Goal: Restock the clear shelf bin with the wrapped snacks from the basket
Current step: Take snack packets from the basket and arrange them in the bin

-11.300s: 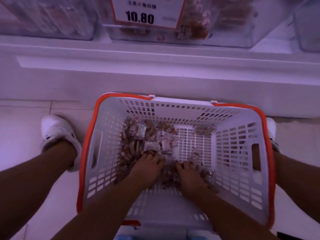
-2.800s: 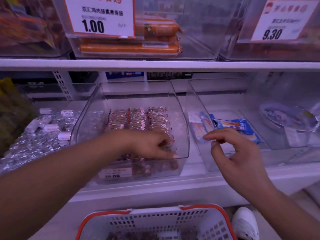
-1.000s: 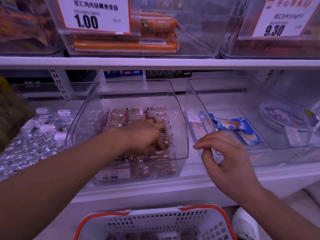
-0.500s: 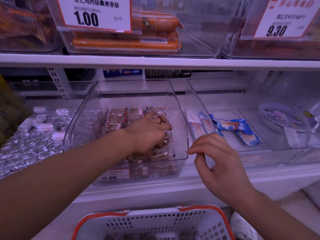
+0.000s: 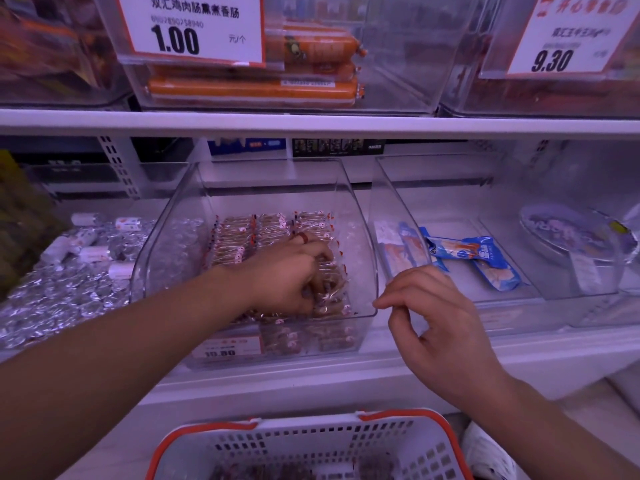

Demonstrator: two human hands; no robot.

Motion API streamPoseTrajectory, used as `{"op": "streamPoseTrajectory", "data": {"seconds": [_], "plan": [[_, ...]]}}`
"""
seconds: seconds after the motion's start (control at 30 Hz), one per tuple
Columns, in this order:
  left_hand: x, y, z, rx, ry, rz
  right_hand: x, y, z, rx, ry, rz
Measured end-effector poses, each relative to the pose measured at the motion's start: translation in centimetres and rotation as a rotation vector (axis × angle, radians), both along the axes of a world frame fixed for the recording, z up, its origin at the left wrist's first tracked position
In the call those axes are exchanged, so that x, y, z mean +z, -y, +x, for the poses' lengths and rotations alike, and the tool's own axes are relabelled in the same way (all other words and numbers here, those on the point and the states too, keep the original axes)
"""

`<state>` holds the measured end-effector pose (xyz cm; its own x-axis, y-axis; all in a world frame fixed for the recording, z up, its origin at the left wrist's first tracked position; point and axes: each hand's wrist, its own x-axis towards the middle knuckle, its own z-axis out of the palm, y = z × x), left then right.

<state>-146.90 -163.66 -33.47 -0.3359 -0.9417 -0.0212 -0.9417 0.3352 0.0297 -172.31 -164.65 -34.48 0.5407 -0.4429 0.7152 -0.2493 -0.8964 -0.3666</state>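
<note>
Head view: we restock the clear shelf bin (image 5: 360,216) at frame centre.
Our left hand (image 5: 289,275) grasps wrapped snacks (image 5: 270,226) inside; right hand (image 5: 436,327) hangs loosely curled, holding nothing, above the basket (image 5: 311,441).

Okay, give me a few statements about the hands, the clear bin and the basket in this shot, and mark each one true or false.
1. The left hand is inside the clear bin, on the wrapped snacks. True.
2. The right hand is also inside that bin. False: it hovers outside, by the bin's front right corner.
3. The bin's price tag reads 10.80. True.
4. The basket sits on the shelf beside the bin. False: it is below the shelf, at the bottom of the view.
5. The right hand carries a blue packet. False: the blue packets lie in the neighbouring bin, and nothing shows in that hand.
</note>
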Motion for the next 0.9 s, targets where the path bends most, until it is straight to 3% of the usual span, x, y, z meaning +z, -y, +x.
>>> {"op": "streamPoseTrajectory", "data": {"seconds": [0.23,0.57,0.8,0.9], "plan": [[-0.2,-0.5,0.3,0.153,-0.377,0.052,0.2,-0.1,-0.1,0.010,-0.003,0.002],[0.5,-0.9,-0.5,0.073,-0.241,-0.049,0.2,-0.1,-0.2,0.009,0.002,0.004],[1.1,-0.7,-0.9,0.052,-0.074,0.083,0.2,-0.1,-0.1,0.011,0.014,0.012],[1.1,-0.6,-0.8,0.041,-0.149,0.037,0.2,-0.1,-0.1,0.012,0.017,0.005]]}}
